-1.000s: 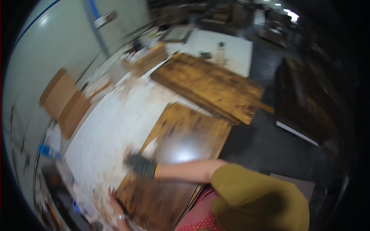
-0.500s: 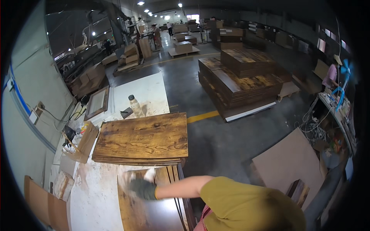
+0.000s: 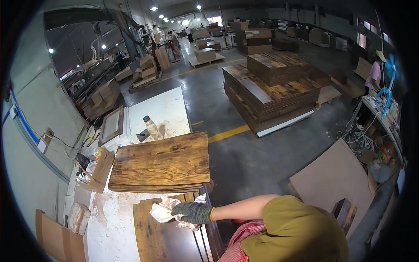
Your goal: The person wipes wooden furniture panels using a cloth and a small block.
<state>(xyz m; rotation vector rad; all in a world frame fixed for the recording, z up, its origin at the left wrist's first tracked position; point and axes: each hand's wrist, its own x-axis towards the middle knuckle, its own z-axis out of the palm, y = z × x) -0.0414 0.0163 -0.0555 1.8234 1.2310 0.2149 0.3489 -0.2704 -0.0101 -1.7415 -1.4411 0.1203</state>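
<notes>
My right hand (image 3: 192, 212), in a dark grey-green knit glove with a yellow cuff, grips a crumpled, stained white rag (image 3: 162, 211). The rag presses on the upper part of a brown wood-grain panel (image 3: 150, 238), close to its right edge. Other panels lie under this one, their dark edges showing at the right. Just beyond is a second stack, topped by a glossy wood-grain panel (image 3: 161, 159) with dark streaks. My left hand is out of sight.
A white worktable (image 3: 104, 227) carries a dark-capped bottle (image 3: 150, 124), a wooden box (image 3: 97, 172) of small items and a pale block (image 3: 79, 218). Tall panel stacks (image 3: 275, 94) stand across the aisle. Flat cardboard (image 3: 334, 174) lies on the right; a person (image 3: 374, 78) stands beyond, near a blue fan.
My right hand and the rag have moved right across the panel; the hand was smeared by motion before. The whole view has shifted slightly.
</notes>
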